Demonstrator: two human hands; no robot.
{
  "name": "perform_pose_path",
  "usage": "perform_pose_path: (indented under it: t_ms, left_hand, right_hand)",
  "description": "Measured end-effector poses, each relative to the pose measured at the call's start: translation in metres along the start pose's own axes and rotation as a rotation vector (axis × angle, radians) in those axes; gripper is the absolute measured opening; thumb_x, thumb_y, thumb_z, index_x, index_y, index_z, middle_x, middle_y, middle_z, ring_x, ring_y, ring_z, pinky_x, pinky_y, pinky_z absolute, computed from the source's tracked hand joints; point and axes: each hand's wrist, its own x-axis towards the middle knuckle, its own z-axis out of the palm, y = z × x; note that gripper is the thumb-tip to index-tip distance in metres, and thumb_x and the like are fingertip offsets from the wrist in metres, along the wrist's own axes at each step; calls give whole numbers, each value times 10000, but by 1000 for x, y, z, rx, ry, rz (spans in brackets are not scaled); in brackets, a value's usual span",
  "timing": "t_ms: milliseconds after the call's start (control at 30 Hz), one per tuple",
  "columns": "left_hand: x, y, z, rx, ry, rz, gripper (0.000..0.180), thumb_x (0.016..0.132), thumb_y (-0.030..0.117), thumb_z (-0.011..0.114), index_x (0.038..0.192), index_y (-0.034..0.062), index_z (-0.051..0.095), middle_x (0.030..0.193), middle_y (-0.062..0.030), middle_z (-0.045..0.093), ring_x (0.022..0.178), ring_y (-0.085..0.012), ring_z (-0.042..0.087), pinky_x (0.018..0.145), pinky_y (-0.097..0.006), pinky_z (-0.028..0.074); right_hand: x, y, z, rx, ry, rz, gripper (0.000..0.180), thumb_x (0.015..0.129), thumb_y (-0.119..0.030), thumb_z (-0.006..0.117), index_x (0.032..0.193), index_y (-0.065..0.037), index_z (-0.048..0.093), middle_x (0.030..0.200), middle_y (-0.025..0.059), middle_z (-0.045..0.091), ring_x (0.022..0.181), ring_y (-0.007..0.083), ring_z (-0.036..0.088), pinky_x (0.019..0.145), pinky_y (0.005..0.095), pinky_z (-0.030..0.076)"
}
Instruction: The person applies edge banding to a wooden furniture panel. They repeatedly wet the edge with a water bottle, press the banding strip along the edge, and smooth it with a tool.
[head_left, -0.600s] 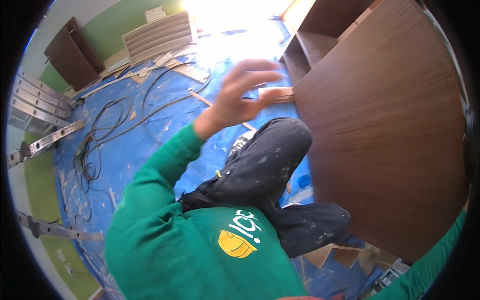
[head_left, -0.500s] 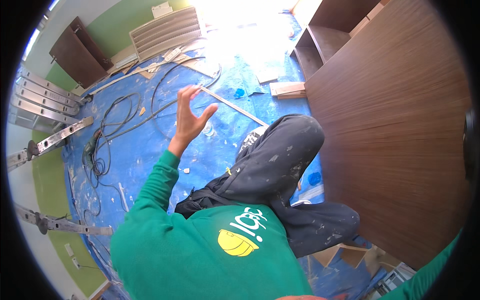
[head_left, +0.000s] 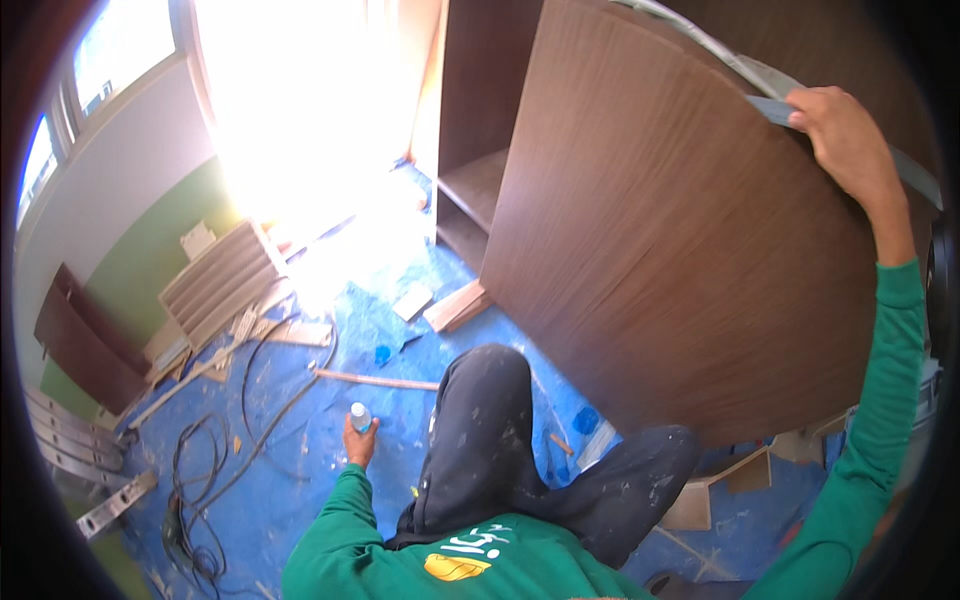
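Observation:
Low over the blue floor sheet [head_left: 300, 440], my left hand [head_left: 358, 444] is closed round a small clear bottle [head_left: 360, 416] with a pale top. My right arm reaches up on the right to the upper edge of a large brown wood-grain cabinet panel [head_left: 680, 220]. There my right hand [head_left: 845, 140] has its fingers closed on a bluish-grey flat strip [head_left: 772, 111] lying along that edge. The undersides of those fingers are hidden. A long thin wooden strip [head_left: 375, 380] rests on the sheet beyond the bottle, running up to my knee.
Left of me lie a coiled black cable [head_left: 195, 470] and a green power tool [head_left: 175, 520]. An aluminium ladder [head_left: 80, 440] stands at the left edge. Wood offcuts [head_left: 458, 305] lie by the cabinet's foot. A slatted panel [head_left: 225, 280] leans on the green wall.
My left hand, empty and raised before, has gone down and taken hold of the bottle. My right hand has come into view at the cabinet's upper edge. The view has swung right and up.

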Motion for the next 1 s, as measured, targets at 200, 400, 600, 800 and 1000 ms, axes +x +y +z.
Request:
perform_pose_path:
  t_ms: [200,400,600,800,1000]
  left_hand:
    - [118,228,21,-16,-234,440,610,957,334,849,1341,26,489,1136,-271,760,1088,-498,745,882,-563,565]
    - [147,568,-3,28,-356,924,651,1015,435,792,1365,17,436,1115,-299,719,1023,-485,733,860,-552,558]
    - [144,763,-11,85,-416,1237,710,1027,581,760,1405,18,549,1105,-228,758,981,-326,801,908,-503,626]
    - [153,840,2,307,-304,1381,923,959,626,785,1602,30,494,1247,-291,768,1048,-426,805,958,-499,635]
    - [135,888,-17,686,-379,1363,939,946,613,824,1640,79,484,1206,-250,799,964,-375,838,944,-485,669]
  right_hand:
    - [-1,-2,-5,-89,-28,85,218,994,-85,719,819,25,652,800,236,704,785,444,705,741,537,544]
    - [-1,-7,-10,-150,-42,101,71,882,28,748,898,-36,775,838,147,778,829,346,778,907,472,626]
    - [-1,-4,-6,-180,-14,77,88,827,42,750,864,-17,802,848,161,790,826,349,793,908,457,647]
    - [2,-4,-4,-223,-38,50,96,827,18,756,879,0,834,878,179,812,829,339,818,797,430,675]
    - [2,-7,-7,-274,-28,45,111,873,-27,750,916,-20,852,920,170,827,858,338,825,806,430,675]
